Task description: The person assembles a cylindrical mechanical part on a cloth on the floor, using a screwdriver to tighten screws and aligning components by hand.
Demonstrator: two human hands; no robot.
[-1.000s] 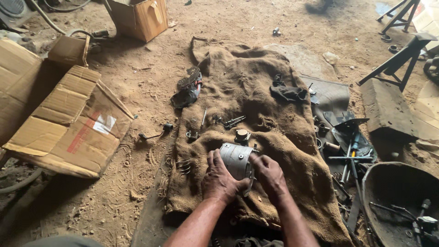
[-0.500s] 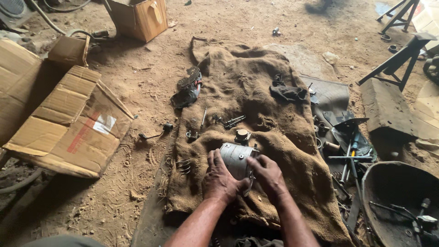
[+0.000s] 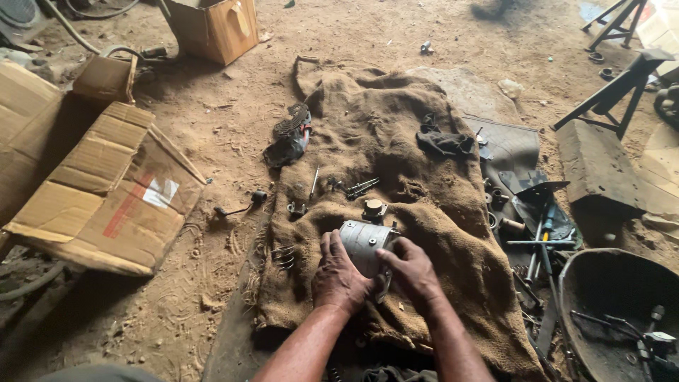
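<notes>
A grey metal cylinder housing (image 3: 364, 242) lies on a brown burlap sack (image 3: 396, 141) spread on the dirt floor. My left hand (image 3: 338, 274) grips its left side and my right hand (image 3: 410, 269) holds its near right end. Just beyond it sit a small round metal part (image 3: 374, 209), some bolts (image 3: 361, 187) and a long thin rod (image 3: 314, 181). A dark ribbed cover (image 3: 288, 138) rests at the sack's left edge and a black rag (image 3: 444, 142) lies at its right.
Flattened cardboard (image 3: 106, 198) and a cardboard box (image 3: 212, 28) lie to the left and far left. Hand tools (image 3: 541, 233) and a dark metal pan (image 3: 622, 311) with parts are at the right. A metal stand (image 3: 615, 88) is at the far right.
Both hands shifted slightly on the cylinder housing, with the fingers regripping it. Nothing else moved.
</notes>
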